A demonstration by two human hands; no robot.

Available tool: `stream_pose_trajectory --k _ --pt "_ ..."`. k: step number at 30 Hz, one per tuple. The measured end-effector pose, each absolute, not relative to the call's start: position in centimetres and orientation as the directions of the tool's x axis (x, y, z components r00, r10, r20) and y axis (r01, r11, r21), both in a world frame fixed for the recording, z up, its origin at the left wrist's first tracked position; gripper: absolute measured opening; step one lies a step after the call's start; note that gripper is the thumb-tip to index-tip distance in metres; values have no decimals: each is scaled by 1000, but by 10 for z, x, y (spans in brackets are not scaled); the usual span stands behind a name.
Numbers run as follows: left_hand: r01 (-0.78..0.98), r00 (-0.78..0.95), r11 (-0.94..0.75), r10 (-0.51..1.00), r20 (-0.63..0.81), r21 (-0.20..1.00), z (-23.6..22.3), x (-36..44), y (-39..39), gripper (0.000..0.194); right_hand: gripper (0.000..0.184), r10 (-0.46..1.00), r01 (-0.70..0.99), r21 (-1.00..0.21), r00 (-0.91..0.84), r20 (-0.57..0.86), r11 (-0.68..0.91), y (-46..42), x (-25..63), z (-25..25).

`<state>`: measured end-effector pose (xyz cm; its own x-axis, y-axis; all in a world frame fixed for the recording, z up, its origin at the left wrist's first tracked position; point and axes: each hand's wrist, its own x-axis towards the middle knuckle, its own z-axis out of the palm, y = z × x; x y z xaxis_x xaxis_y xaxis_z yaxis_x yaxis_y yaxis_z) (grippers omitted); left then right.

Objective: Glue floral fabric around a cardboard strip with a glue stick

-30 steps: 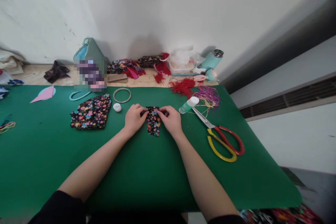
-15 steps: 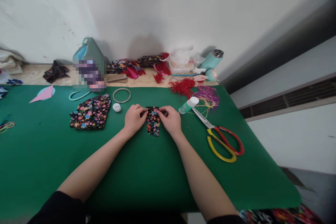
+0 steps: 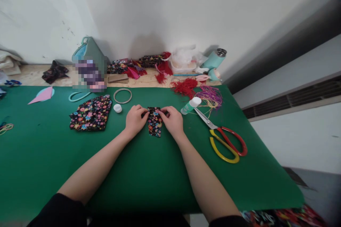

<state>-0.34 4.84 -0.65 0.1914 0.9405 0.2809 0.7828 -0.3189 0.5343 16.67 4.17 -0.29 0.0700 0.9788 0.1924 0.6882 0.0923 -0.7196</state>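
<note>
A small strip of black floral fabric (image 3: 155,124) lies on the green table cover (image 3: 149,170) in front of me. My left hand (image 3: 135,120) pinches its upper left edge with curled fingers. My right hand (image 3: 173,121) pinches the upper right edge the same way. Both hands rest on the table, close together, with the strip between them. The lower end of the strip lies flat and free.
A larger floral fabric piece (image 3: 91,112) lies to the left, with a white cap (image 3: 117,108) and a ring (image 3: 123,95) near it. On the right are a glue bottle (image 3: 190,105), red-and-yellow scissors (image 3: 223,138), coloured threads (image 3: 210,96) and red tassels (image 3: 185,87). A teal bag (image 3: 87,58) stands behind.
Both hands stay pinched on the floral strip in the same place. The view has shifted slightly; nothing else on the table has moved.
</note>
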Motion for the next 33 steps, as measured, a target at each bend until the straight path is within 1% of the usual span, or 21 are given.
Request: stream_pose_trajectory --k 5,9,11,13,16,18,21,23,25,27,30,33 --pt "763 183 -322 939 290 561 -8 -3 49 10 18 979 649 -754 74 191 98 43 168 -5" --pt "664 177 -341 936 303 665 -5 -6 49 7 10 984 527 -840 33 173 130 43 173 -6" --pt "564 221 -387 922 317 730 -1 -9 49 6 8 986 439 -883 -55 156 164 42 179 -2" --pt "465 312 -445 891 329 765 3 -13 47 8 8 971 375 -905 -195 135 201 40 185 4" --pt "395 455 -495 837 303 774 9 -20 43 11 7 906 366 -900 -418 68 236 36 195 16" --pt "374 526 -494 810 259 785 12 -23 41 12 7 856 369 -900 -516 7 230 33 200 23" --pt "297 641 -459 746 182 837 15 -28 39 13 9 792 339 -918 -609 -48 206 31 206 30" --pt "219 731 -392 672 116 893 17 -32 40 12 14 755 298 -934 -653 -50 196 32 208 32" --pt "154 803 -286 594 49 946 19 -36 40 14 17 763 273 -946 -645 -46 174 32 209 33" --pt "118 831 -197 556 12 973 21 -38 41 16 17 796 288 -944 -603 -50 159 32 208 34" --pt "85 809 -143 587 15 986 22 -38 41 17 20 793 335 -920 -608 -47 203 30 205 36" --pt "76 756 -116 654 18 990 22 -35 40 20 35 746 299 -921 -666 -12 251 26 199 42"
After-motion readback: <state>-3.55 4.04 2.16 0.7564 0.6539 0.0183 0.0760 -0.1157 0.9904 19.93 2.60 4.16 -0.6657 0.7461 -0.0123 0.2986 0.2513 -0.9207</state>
